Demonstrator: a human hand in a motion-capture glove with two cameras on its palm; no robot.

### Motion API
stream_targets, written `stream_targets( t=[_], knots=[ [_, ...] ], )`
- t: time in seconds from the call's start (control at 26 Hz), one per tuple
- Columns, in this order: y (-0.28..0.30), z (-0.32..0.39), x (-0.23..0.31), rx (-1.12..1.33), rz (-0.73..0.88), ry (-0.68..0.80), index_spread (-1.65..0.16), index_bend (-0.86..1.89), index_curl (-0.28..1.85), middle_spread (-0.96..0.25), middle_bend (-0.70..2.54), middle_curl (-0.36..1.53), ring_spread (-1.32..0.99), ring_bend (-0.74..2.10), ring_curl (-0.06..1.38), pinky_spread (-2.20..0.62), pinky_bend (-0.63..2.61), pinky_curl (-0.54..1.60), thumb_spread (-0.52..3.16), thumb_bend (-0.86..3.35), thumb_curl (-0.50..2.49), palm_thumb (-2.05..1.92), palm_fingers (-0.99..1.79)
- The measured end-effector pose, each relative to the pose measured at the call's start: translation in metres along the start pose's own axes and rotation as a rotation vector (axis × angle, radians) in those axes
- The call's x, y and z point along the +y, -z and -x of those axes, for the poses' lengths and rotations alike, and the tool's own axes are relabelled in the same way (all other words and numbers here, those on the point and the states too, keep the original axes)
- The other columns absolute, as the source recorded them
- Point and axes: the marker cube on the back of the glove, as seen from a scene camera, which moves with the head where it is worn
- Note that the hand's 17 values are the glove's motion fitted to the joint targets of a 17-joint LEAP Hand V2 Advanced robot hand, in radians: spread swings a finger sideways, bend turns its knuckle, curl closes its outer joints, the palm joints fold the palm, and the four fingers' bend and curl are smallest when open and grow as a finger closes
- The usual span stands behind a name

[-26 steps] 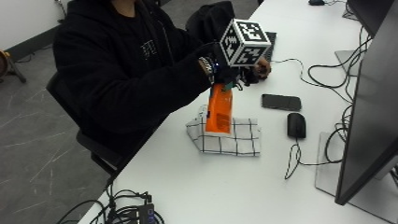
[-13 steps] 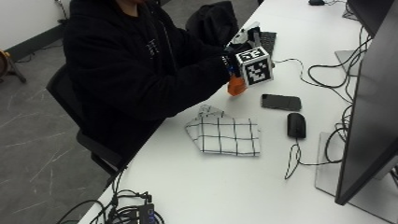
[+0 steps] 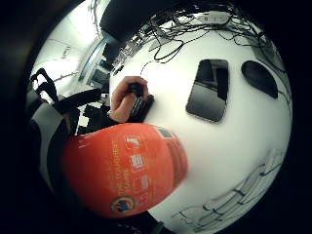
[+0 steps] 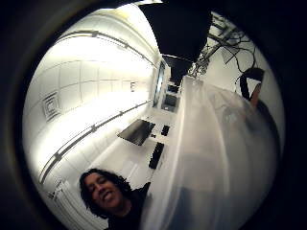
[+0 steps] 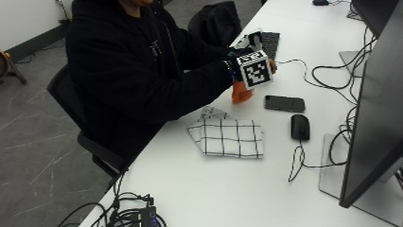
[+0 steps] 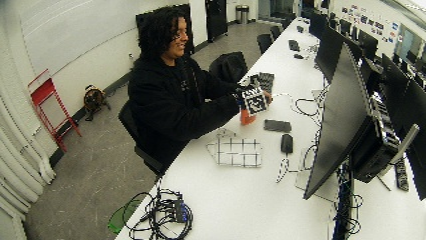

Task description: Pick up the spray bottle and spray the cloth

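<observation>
In the outside view my gloved right hand (image 5: 232, 66) grips the top of the orange spray bottle (image 5: 241, 92), which hangs upright at the table just left of the phone. The white cloth with a black grid (image 5: 228, 137) lies flat nearer the table's front, apart from the bottle. The little finger side palm view shows the orange bottle body (image 3: 122, 170) close to the palm, with a corner of the cloth (image 3: 234, 207) beyond it. The bottle's white translucent top (image 4: 216, 158) fills the thumb side palm view. Whether the bottle's base touches the table is unclear.
A black phone (image 5: 284, 103) and a black mouse (image 5: 300, 126) lie right of the bottle. A keyboard (image 5: 269, 42) and cables sit farther back, with the bare left hand (image 3: 127, 97) by the keyboard. A large monitor (image 5: 372, 118) stands along the right.
The hand has carried the bottle from above the cloth toward the far side, beside the phone, and lowered it. The cloth has stayed in place.
</observation>
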Motion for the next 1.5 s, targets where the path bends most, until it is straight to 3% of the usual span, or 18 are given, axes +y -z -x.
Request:
stream_targets(
  t=[0.65,1.0,1.31,1.5],
  knots=[
    [0.001,-0.006,-0.001,0.021,-0.052,0.007,-0.29,0.44,0.61,-0.21,0.67,0.57,-0.22,0.72,0.49,-0.32,0.44,0.40,0.34,-0.03,0.85,0.87,1.39],
    [0.002,-0.006,0.006,0.009,0.034,-0.041,-0.29,0.40,0.60,-0.20,0.64,0.56,-0.22,0.70,0.48,-0.31,0.46,0.41,0.36,-0.03,0.86,0.86,1.34],
    [0.019,-0.009,0.020,0.071,0.105,-0.083,-0.30,0.23,0.55,-0.20,0.54,0.51,-0.19,0.64,0.46,-0.23,0.46,0.40,0.49,-0.06,0.81,0.82,1.15],
    [0.055,-0.006,0.036,0.309,0.098,-0.098,-0.32,0.08,0.48,-0.19,0.45,0.48,-0.18,0.56,0.44,-0.13,0.41,0.40,0.71,-0.07,0.72,0.71,0.87]
  ],
)
